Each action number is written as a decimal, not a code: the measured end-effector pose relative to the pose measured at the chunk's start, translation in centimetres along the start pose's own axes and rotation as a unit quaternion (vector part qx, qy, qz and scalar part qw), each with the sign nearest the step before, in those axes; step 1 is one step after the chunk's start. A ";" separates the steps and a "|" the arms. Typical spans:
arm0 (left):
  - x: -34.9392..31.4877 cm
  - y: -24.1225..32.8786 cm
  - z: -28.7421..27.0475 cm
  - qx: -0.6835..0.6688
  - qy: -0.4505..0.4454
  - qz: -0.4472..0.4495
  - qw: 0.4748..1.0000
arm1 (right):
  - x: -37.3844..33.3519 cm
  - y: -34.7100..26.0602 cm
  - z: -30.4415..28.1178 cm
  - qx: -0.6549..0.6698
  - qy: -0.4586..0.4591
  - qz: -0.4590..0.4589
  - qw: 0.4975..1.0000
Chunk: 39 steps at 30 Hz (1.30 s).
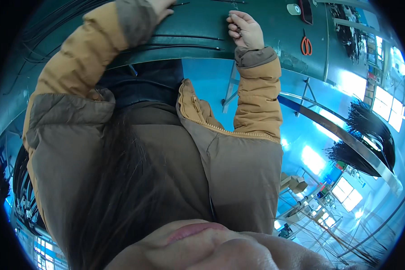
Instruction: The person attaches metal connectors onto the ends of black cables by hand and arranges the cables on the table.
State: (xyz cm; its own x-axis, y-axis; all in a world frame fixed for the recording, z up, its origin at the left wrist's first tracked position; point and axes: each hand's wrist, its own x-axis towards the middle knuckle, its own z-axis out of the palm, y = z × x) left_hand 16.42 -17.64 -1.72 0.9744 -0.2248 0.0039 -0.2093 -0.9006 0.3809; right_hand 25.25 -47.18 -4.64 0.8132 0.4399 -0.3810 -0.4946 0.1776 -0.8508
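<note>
My left hand point(162, 8) reaches over the green table at the top edge, which cuts off part of it. Its visible fingers are apart and stretched out; a black cable end point(182, 4) lies just beyond the fingertips. My right hand point(248, 30) is closed above the table, thumb and fingers pressed together. Small dark, shiny bits show between its fingers, too small to name. Between the hands, thin black cables point(189, 38) with small tips lie sideways near the table's front edge. Another cable tip point(229, 1) shows at the top.
On the green table point(274, 58), orange-handled scissors point(306, 46), a pale tape roll point(294, 9) and a dark phone-like object point(306, 11) lie to the right. More black cables point(45, 27) spread at far left. Bundles of black cables point(369, 130) hang by a metal rail point(346, 139) at right.
</note>
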 end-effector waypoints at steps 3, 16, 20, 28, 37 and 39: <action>1.2 0.7 2.2 -0.005 0.019 -0.012 1.000 | 0.0 0.0 2.4 -0.063 -0.027 0.015 0.998; 0.6 1.7 4.2 -0.157 0.124 0.072 0.977 | 1.8 2.7 2.4 -0.034 -0.099 0.054 0.993; 0.4 1.5 4.3 -0.162 0.124 0.078 0.976 | 1.4 2.7 2.9 -0.044 -0.099 0.050 0.993; 0.4 1.7 4.8 -0.180 0.169 0.118 0.962 | 0.7 2.4 6.7 -0.278 -0.103 -0.050 0.954; 0.3 2.0 3.5 -0.211 0.254 0.093 0.939 | 0.7 3.0 3.7 0.083 -0.136 0.056 0.986; 0.0 2.2 3.4 -0.209 0.256 0.079 0.941 | 0.5 3.3 4.2 0.080 -0.112 0.051 0.989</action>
State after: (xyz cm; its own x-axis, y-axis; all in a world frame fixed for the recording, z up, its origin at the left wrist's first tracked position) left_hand 15.68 -20.85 -4.05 0.8682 -0.0392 0.4947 -0.4088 -0.6217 0.6681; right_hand 22.76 -42.65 -6.14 0.6771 0.6438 -0.3564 -0.6272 0.2516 -0.7371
